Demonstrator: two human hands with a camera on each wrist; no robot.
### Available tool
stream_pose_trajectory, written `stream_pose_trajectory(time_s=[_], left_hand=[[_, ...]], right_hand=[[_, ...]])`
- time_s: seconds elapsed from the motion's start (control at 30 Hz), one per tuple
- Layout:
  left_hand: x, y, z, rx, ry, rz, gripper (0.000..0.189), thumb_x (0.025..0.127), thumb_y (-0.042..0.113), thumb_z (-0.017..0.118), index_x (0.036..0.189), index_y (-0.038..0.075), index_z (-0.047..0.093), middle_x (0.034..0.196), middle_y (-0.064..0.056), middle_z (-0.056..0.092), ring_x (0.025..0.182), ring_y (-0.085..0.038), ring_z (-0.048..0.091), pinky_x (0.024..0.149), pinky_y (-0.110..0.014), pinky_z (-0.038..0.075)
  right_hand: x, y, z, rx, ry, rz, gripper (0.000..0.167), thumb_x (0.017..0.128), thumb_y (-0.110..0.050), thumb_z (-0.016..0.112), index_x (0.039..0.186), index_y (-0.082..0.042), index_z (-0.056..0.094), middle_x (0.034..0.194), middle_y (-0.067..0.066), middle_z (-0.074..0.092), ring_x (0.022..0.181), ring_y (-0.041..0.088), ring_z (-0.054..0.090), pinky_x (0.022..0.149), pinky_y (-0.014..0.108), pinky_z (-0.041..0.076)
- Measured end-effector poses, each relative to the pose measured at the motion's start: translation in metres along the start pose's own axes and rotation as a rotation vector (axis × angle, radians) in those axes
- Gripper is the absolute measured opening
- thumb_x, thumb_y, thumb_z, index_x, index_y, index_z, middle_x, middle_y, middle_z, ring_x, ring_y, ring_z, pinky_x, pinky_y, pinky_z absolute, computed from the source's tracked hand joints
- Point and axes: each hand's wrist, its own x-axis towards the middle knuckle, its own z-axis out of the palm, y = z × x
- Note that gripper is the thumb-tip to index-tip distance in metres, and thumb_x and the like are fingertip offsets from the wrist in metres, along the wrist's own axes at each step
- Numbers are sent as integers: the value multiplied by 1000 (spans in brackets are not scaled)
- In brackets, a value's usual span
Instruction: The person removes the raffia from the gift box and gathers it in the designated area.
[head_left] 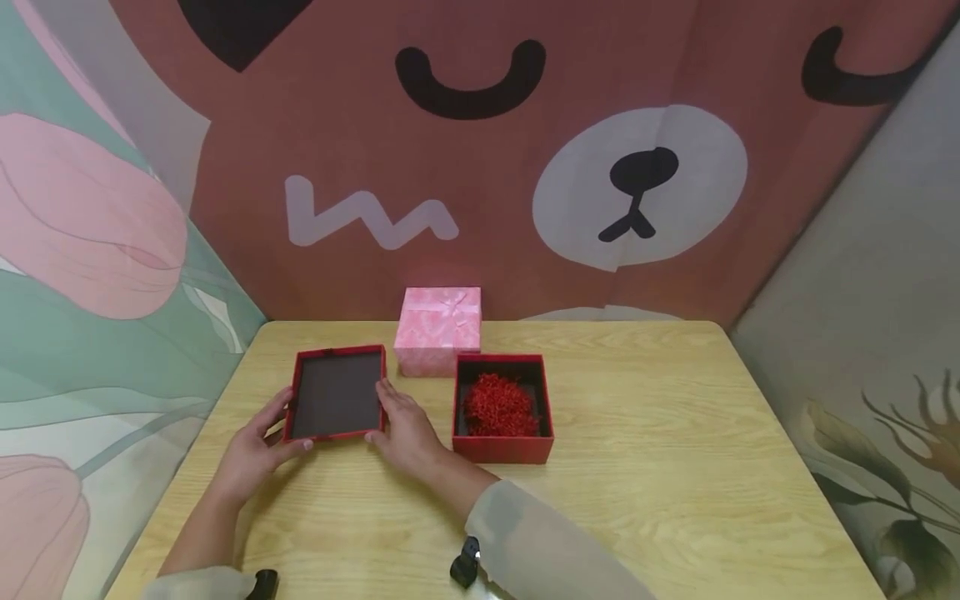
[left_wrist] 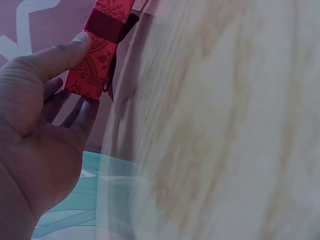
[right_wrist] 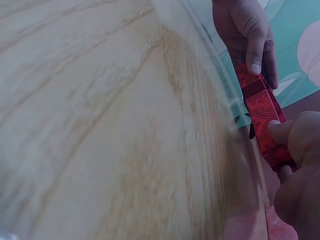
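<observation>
Beyond the lid [head_left: 337, 394] and red box [head_left: 502, 451] stands a pink box [head_left: 437, 327].

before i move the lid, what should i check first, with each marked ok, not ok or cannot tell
1. Left hand grip on lid: ok, thumb and fingers hold its left side and near corner.
2. Right hand grip on lid: ok, it holds the opposite side.
3. Lid turned hollow side down, if it is meant to cover the red box: not ok, its dark inside faces up.
4. Red box uncovered: ok, its top is open.
5. Filler below the rim: cannot tell.
6. Red box apart from pink box: cannot tell, they overlap in the head view.
</observation>
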Motion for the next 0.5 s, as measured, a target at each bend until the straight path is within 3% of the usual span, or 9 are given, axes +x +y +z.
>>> stream_pose_trajectory(time_s=[0.17, 0.33, 0.5], left_hand=[[8, -3, 0, -14, -38, -57, 101, 86, 31, 87, 166, 24, 27, 169, -13, 27, 148, -46, 34, 95, -8, 47], [14, -4, 1, -43, -73, -125, 105, 86, 34, 87, 167, 26, 21, 167, -23, 27, 144, -51, 38, 96, -24, 55], [19, -7, 1, -43, -97, -144, 105, 88, 34, 85, 168, 25, 18, 166, -28, 25, 145, -53, 36, 102, -36, 52]], right_hand=[[4, 2, 2, 14, 4, 18, 79, 93, -21, 80, 158, -3, 40, 163, 8, 40, 146, 23, 44, 120, 31, 36], [8, 2, 3, 12, 3, 30, 77, 92, -19, 81, 156, -1, 43, 160, 14, 44, 145, 24, 46, 119, 32, 37], [12, 1, 6, 21, -20, 76, 76, 93, -20, 80, 158, -3, 42, 162, 12, 42, 147, 21, 42, 119, 30, 36]])
